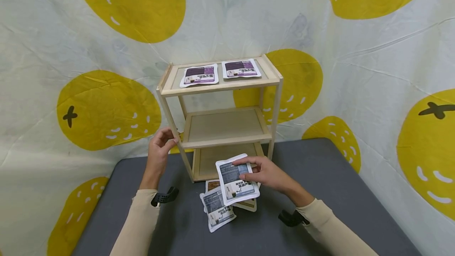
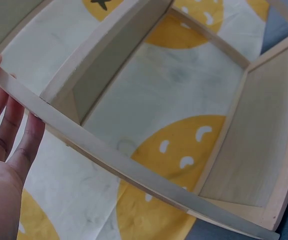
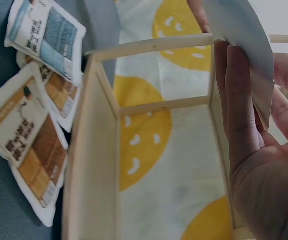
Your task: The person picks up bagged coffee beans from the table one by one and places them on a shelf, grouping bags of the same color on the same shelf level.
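Note:
A three-tier wooden shelf [image 1: 220, 85] stands at the back of the grey table [image 1: 320, 177]. My left hand [image 1: 161, 145] holds its front left post [image 2: 109, 157], thumb in front and fingers behind. My right hand [image 1: 264, 173] pinches a blue-grey packet [image 1: 234, 181] just above the table, in front of the lowest tier, thumb on top. In the right wrist view the packet [image 3: 239, 35] sits over my right hand's fingers [image 3: 236, 110], with the shelf frame [image 3: 91, 150] beside it. A second blue-grey packet [image 1: 217, 208] and brown packets [image 1: 249, 204] lie on the table under that hand.
Two purple packets [image 1: 200, 75] [image 1: 241, 68] lie flat on the top tier. The middle tier [image 1: 224, 125] holds nothing. A white cloth with yellow fruit prints [image 1: 106, 106] hangs close behind and around the table. Brown packets [image 3: 24, 135] lie beside the shelf base.

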`<state>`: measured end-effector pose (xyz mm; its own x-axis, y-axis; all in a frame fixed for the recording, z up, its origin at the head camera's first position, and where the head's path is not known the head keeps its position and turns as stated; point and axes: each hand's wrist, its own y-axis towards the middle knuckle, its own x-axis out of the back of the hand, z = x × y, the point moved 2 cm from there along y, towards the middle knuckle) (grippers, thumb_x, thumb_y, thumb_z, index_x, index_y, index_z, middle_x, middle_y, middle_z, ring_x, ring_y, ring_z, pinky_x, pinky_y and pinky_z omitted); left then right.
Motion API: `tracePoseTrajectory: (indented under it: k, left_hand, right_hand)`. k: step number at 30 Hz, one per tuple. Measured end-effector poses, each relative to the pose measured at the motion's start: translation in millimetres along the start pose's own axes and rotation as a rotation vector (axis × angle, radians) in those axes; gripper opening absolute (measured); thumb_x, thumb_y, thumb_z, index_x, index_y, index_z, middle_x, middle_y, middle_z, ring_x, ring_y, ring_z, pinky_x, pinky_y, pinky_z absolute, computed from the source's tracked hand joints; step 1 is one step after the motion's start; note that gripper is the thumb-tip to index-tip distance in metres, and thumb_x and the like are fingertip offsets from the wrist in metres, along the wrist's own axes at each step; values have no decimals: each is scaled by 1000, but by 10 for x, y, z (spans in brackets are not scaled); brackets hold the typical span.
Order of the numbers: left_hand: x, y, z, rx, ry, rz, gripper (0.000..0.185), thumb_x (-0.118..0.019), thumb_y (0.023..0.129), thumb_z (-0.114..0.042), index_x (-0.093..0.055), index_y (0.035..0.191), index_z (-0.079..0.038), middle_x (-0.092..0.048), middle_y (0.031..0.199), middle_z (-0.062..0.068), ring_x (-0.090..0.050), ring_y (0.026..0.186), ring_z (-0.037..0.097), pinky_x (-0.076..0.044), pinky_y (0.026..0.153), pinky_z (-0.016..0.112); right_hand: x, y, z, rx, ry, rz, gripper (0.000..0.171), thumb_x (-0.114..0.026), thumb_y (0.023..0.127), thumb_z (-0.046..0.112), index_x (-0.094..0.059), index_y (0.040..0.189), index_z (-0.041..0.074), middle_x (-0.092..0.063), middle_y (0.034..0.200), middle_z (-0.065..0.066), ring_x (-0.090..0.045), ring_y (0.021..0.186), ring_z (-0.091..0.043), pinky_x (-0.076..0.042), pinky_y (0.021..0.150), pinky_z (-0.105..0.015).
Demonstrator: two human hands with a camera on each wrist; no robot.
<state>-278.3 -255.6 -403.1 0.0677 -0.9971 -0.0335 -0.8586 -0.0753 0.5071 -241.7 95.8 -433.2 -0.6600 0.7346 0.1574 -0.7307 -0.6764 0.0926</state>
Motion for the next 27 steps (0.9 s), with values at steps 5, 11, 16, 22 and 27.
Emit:
tracePoseTrajectory:
  k: [5,11,16,22,27]
  left_hand:
    - [7,2,8,2,1,3,30,-65,93,6,-59,121,12,-65,98,5,-63,92,19,-54,81,24]
    - [2,-3,2,8,6,1,29,-65,93,6,-60,121,11,-65,98,5,-63,91,19,-54,80,24]
    - [-1,1,-8,21,10,0,30,-65,94,5,-60,123,10,-65,99,4,-62,92,19,-54,81,24]
    - [-4,3,-18,23,3,2,31,-65,93,6,-59,124,10,-65,99,4,-62,92,19,-54,81,26]
    - [0,-4,-10,27,-6,1,31,-65,93,7,-59,124,10,-65,98,4,-62,92,19,-54,81,27]
  right_hand:
    - [58,27,96,16,-7,-17,44,-70,96,8,-61,139,6,-66,122,-23,-74,89,-28,-61,71,-37]
    - [106,47,192,-3,-23,-36,45,-69,97,12,-59,141,9,-64,124,-22,-74,89,-28,-61,71,-37]
    - [140,72,265,-22,-12,-71,45,-69,97,14,-60,141,12,-64,124,-21,-73,91,-29,-61,73,-38]
    - [179,120,323,-12,-31,-101,45,-69,98,16,-59,141,13,-67,123,-19,-74,92,-29,-61,73,-38]
    - [218,162,368,-7,-33,-131,45,-70,97,15,-59,141,14,-66,124,-19,-73,94,-29,-60,74,-38]
